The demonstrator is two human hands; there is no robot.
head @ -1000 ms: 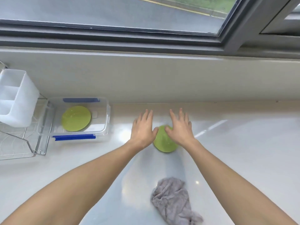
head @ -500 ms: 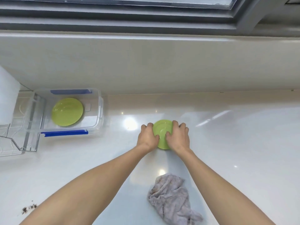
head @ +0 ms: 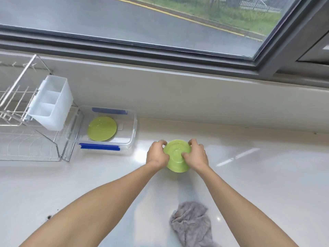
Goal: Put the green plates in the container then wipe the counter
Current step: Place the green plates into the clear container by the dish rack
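A green plate (head: 176, 154) is held between both hands over the white counter (head: 267, 184), tilted with its ringed underside toward me. My left hand (head: 157, 155) grips its left rim and my right hand (head: 196, 155) grips its right rim, thumb on the underside. A second green plate (head: 102, 128) lies flat in the clear plastic container (head: 132, 132) with blue clips, to the left of my hands. A crumpled grey cloth (head: 193, 223) lies on the counter near me, between my forearms.
A wire dish rack (head: 26, 139) with a white plastic cutlery holder (head: 51, 102) stands at the far left, touching the container. Dark crumbs (head: 49, 217) lie on the counter at the lower left. A window ledge (head: 195, 97) runs behind the counter.
Both hands went from lying flat on the plate to curling round its rims. The plate now sits tilted up between them, underside showing.
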